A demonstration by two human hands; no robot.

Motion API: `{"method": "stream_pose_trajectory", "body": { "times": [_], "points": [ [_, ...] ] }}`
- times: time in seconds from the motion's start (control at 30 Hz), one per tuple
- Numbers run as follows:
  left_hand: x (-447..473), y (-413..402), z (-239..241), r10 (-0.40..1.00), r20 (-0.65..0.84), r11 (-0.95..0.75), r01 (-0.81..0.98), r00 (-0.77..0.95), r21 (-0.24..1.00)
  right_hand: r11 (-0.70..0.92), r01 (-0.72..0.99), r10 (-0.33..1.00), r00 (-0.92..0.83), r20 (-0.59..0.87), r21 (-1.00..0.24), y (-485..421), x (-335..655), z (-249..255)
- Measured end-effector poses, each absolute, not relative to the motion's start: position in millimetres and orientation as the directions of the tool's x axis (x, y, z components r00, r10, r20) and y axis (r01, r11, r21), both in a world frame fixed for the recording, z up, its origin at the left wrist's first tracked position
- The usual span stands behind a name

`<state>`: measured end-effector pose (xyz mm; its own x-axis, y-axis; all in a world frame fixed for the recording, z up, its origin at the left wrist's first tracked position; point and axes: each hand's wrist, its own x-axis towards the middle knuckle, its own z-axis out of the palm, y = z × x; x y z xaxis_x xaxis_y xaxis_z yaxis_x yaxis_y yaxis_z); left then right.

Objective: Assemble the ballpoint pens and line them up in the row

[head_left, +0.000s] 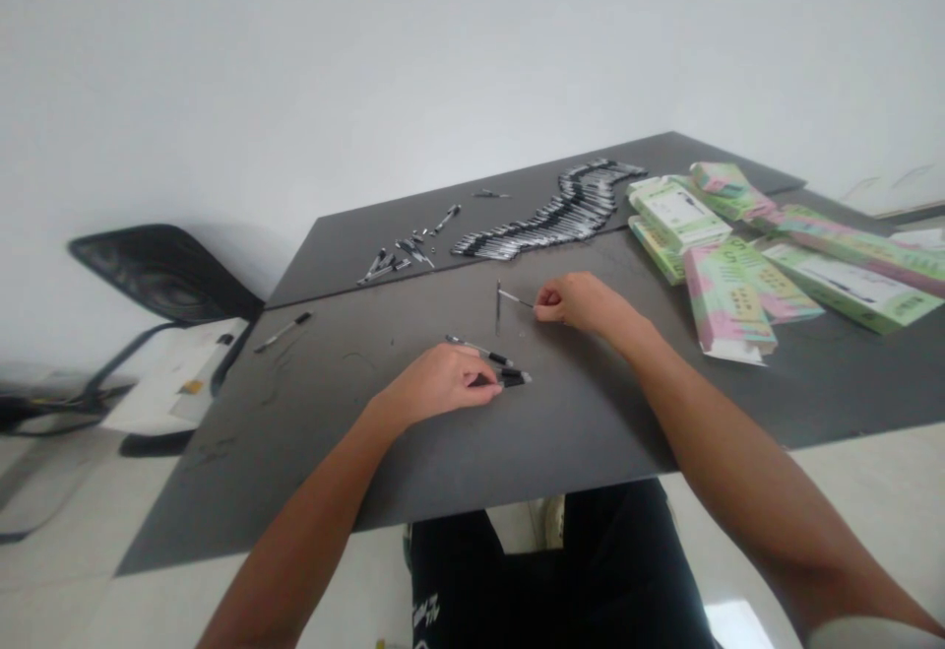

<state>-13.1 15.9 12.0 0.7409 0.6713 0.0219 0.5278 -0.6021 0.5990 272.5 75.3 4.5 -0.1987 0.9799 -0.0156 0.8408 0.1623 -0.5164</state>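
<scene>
My right hand (580,304) is closed in a pinch on the end of a thin pen refill (515,298), which points left above the table. Just beyond its tip, a slim dark stick (498,312) lies on the surface. To the left, my left hand (441,385) rests low over the table, thumb and fingers closed on what looks like a black pen, mostly hidden by the fingers. Black-and-clear pen parts (515,373) lie against its fingertips. Another pen (479,349) lies just behind that hand.
A long curving row of pens (553,219) lies across the far part of the grey table (413,309). Loose pens (384,265) are scattered left of it, and a single pen (283,332) lies further left. Green and pink boxes (727,294) pile up at right. A black chair (166,260) stands left.
</scene>
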Motion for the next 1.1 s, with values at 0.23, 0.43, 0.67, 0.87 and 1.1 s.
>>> {"method": "stream_pose_trajectory", "body": {
  "times": [0.23,0.43,0.67,0.87,1.1],
  "points": [
    [-9,17,12,0.789,0.148,-0.491,0.466,0.597,0.736,0.219,0.524,0.969,-0.213,0.122,-0.823,74,265,14],
    [-4,14,13,0.822,0.275,-0.470,0.322,0.499,0.822,0.055,-0.069,0.975,-0.212,0.068,-0.996,61,254,30],
    [2,10,3,0.880,0.279,-0.395,0.267,0.385,0.879,0.030,-0.324,0.958,-0.260,0.119,-0.946,54,250,36],
    [4,3,3,0.891,0.333,-0.431,0.349,0.309,0.832,0.308,-0.242,0.947,-0.014,0.321,-0.920,42,244,47],
    [0,1,3,0.857,0.420,-0.515,0.470,0.300,0.716,0.493,-0.068,0.868,0.101,0.485,-0.868,9,233,63]
  ]
}}
